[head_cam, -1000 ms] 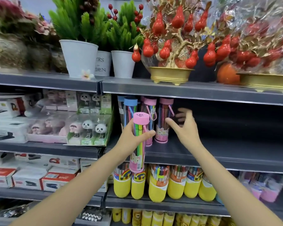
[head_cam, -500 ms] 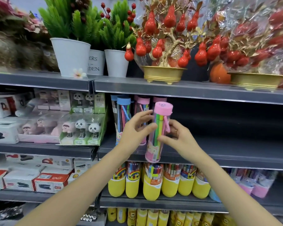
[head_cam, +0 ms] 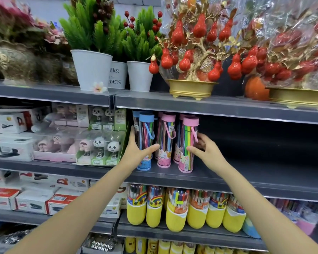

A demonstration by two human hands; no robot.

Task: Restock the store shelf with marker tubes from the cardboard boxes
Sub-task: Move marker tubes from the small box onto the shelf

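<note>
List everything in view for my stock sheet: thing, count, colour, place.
marker tubes: at least five, blue or pink caps, upright on the middle shelf
yellow-based marker tubs: about six, shelf below
panda and doll toys: several in clear packs, left of the tubes
stapler boxes: several, white and red, far left
potted green plants: three white pots, top shelf
red gourd trees: two in gold bowls, wrapped, top shelf
left hand: grips the blue-capped tube
right hand: holds the front pink-capped tube
</note>
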